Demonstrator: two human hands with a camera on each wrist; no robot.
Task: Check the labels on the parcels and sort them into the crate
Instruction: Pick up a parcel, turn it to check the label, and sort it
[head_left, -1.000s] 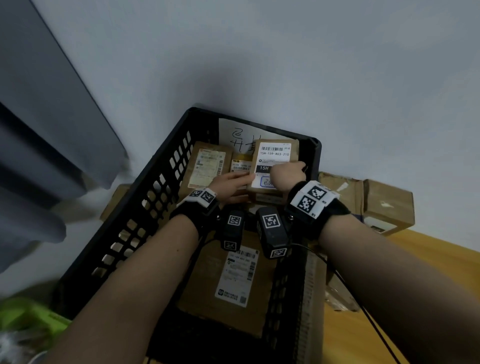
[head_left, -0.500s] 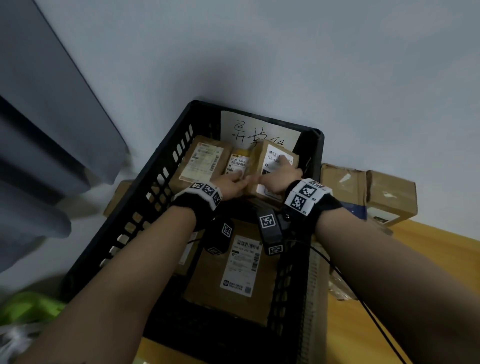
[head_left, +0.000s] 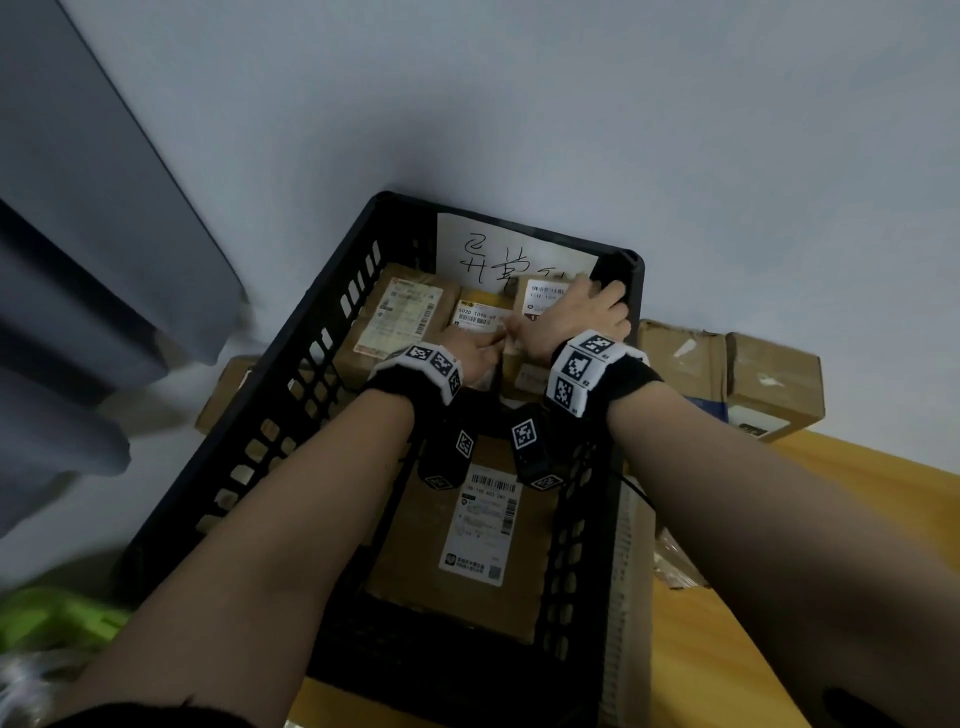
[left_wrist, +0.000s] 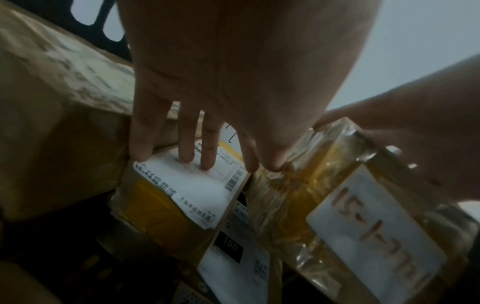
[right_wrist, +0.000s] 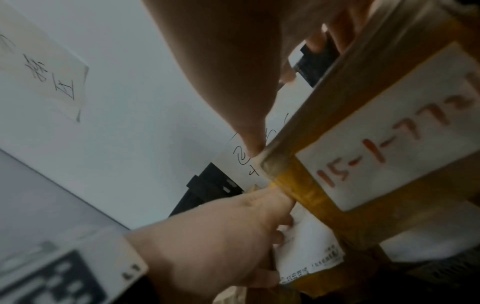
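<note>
Crate (head_left: 291, 374): black, slotted walls, on desk (head_left: 727, 649) against pale wall; handwritten paper sheet (head_left: 498, 249) standing inside its far wall.

Parcels in crate, far end, left to right:
- brown box (head_left: 363, 338) with printed label, beside crate's left wall.
- small box (head_left: 480, 314), yellow tape, white barcode label; left hand (head_left: 475, 351) laid on it, fingers (left_wrist: 187, 148) straight, tips pressing the label, nothing gripped.
- taped box (head_left: 535, 304), white label on top, side sticker handwritten in red "15-1-77…"; set at crate's far right corner, touching small box. Right hand (head_left: 576, 317) over its top, thumb at the near upper corner, fingers curled over the far edge by crate's rim: grasping this box.

Parcel in crate, near end: large flat box (head_left: 483, 545), label face up, lying under both wrists; another labelled parcel (left_wrist: 233, 257) marked "150" visible below the gap between small box and taped box.

Outside crate, right side: two brown cartons (head_left: 727, 374) on desk against wall. Outside crate, left side: one carton (head_left: 223, 389) partly hidden behind crate's wall; grey curtain (head_left: 78, 260); green item (head_left: 47, 618) at crate's near-left corner, blurred.

Both wrists: black bands with white marker tags.
</note>
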